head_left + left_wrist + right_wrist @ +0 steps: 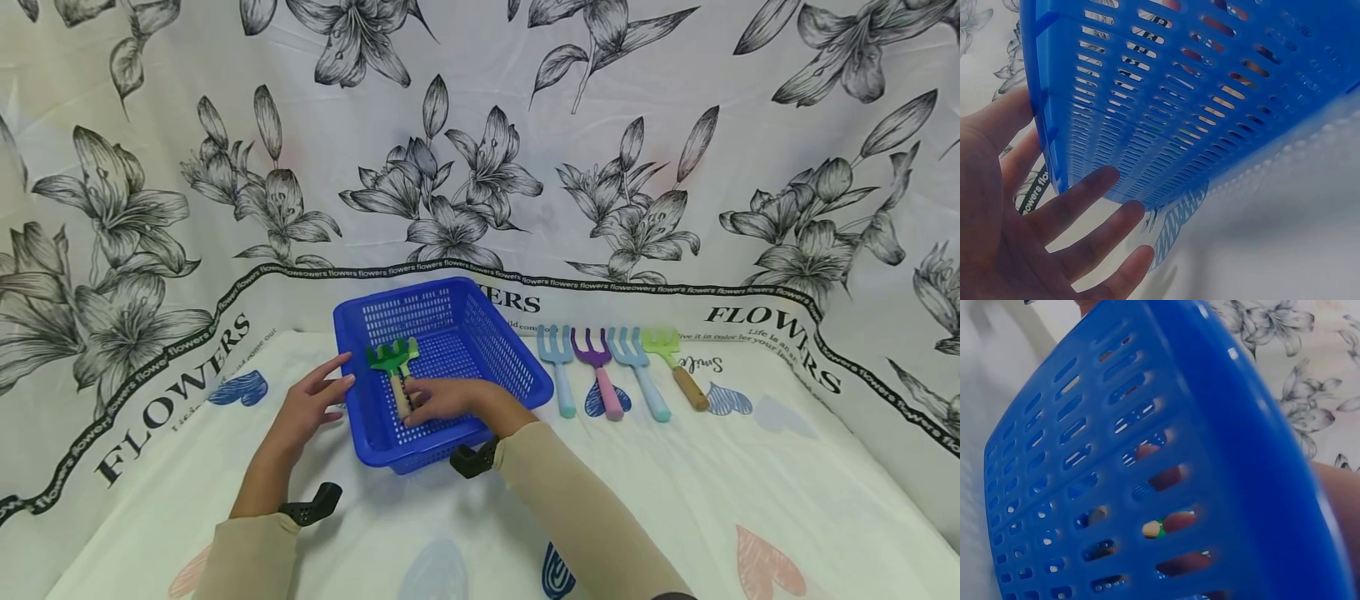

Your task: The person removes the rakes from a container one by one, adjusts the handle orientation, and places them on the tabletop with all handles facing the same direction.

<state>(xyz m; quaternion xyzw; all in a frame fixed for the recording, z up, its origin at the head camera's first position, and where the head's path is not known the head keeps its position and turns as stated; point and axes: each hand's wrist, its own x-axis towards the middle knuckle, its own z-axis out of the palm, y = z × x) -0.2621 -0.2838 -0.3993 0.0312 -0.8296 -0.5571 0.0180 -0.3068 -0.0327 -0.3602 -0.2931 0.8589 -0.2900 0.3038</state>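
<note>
A blue perforated plastic basket (pixel 517 367) sits in front of me, tilted toward the left. Inside it lie a dark green garden hand fork (pixel 390 358) with a tan handle and, beside it, a light green hand fork (pixel 412 350). My right hand (pixel 446 398) reaches over the near rim and pinches the light green fork's handle, which its fingers mostly hide. At the basket's left side is my left hand (pixel 309 404), fingers spread and fingertips by the rim; the left wrist view shows the outspread fingers (pixel 1094 247) along the outer wall.
Right of the basket several hand forks lie in a row: a blue one (pixel 564 383), a purple and pink one (pixel 603 379), another blue one (pixel 645 379) and a lime one with a brown handle (pixel 686 379). A flower-printed cloth (pixel 637 508) covers the surface and rises behind.
</note>
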